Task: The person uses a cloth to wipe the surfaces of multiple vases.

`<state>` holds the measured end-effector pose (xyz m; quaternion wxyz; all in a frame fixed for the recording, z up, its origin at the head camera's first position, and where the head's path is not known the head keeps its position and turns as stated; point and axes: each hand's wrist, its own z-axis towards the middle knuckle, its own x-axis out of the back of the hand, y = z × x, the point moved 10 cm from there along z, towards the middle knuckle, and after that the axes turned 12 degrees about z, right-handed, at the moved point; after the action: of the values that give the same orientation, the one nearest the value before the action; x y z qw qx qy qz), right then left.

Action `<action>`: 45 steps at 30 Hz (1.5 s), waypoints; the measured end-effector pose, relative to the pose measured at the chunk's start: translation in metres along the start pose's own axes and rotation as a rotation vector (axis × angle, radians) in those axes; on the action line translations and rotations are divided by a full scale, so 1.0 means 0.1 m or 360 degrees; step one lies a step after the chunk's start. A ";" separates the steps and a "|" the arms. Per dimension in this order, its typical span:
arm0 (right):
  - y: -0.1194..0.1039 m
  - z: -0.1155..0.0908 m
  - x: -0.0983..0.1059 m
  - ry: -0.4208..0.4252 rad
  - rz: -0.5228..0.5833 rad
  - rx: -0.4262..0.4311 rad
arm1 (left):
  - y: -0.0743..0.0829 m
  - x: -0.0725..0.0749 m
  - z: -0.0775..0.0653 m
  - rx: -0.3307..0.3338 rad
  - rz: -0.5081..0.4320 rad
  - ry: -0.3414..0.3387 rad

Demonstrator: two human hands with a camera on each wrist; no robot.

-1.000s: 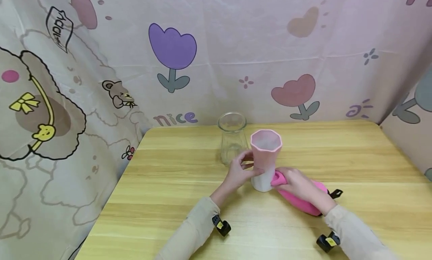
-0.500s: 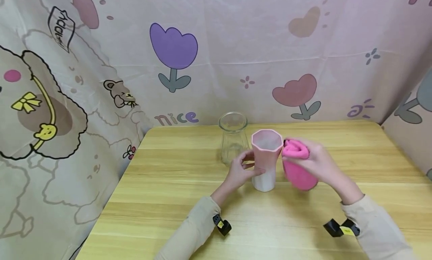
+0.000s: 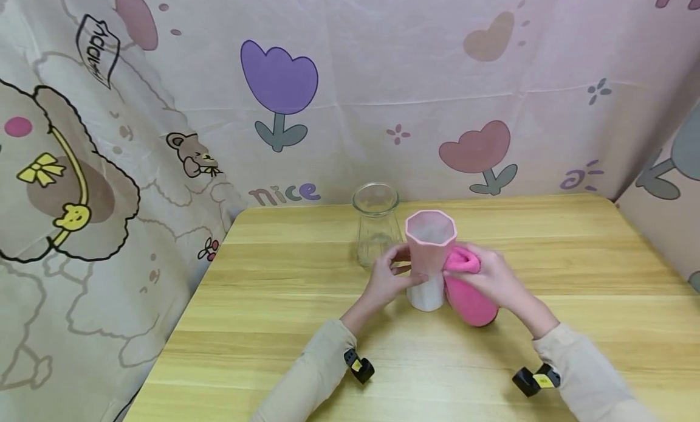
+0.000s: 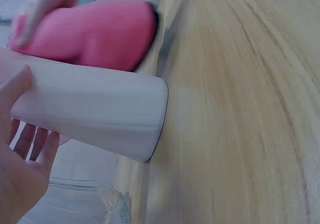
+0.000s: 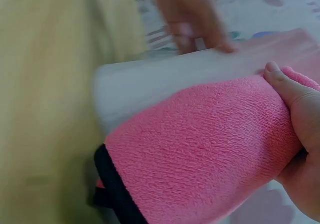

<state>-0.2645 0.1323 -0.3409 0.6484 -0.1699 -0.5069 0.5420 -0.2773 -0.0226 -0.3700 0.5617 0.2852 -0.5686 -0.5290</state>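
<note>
A tall vase [image 3: 429,258], pink at its eight-sided rim and fading to white below, stands upright on the wooden table. My left hand [image 3: 387,277] grips it from the left, thumb across the front and fingers behind. In my right hand [image 3: 494,276] is a bunched pink towel [image 3: 471,303], pinched near its top and lying against the vase's right side. The right wrist view shows the towel's fluffy face [image 5: 200,144] with a black edge band, overlapping the white lower part of the vase [image 5: 150,81]. Beyond my left fingers stands a clear glass vase [image 3: 376,227].
The wooden table [image 3: 262,337] ends at the back against a hanging cloth [image 3: 361,75] printed with flowers and bears. The glass vase sits close behind and left of the pink one. A small black camera [image 3: 359,366] is strapped on each wrist.
My right hand has raised the towel from low beside the vase's base up to near its rim, then lowered it partway against the side. The left hand and both vases stay put.
</note>
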 end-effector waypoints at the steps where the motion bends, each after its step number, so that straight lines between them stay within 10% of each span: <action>1: 0.06 -0.02 -0.05 -0.0045 -0.0005 -0.0029 | 0.00 0.00 0.00 0.0002 0.0001 -0.0002; 23: 0.16 -0.12 -0.20 -0.0202 -0.0158 0.0048 | -0.28 -0.06 0.09 -0.0020 -0.0016 0.0025; 33: 0.11 -0.08 -0.12 -0.0088 -0.0086 0.0047 | -0.26 -0.06 0.09 -0.0040 -0.0012 0.0025; 45: 0.45 -0.17 -0.42 -0.0361 -0.0241 -0.0113 | -0.02 -0.01 0.00 -0.0014 -0.0019 -0.0001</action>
<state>-0.2696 0.1178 -0.4029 0.6196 -0.0918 -0.6071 0.4890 -0.2776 -0.0220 -0.3719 0.5595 0.2860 -0.5648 -0.5349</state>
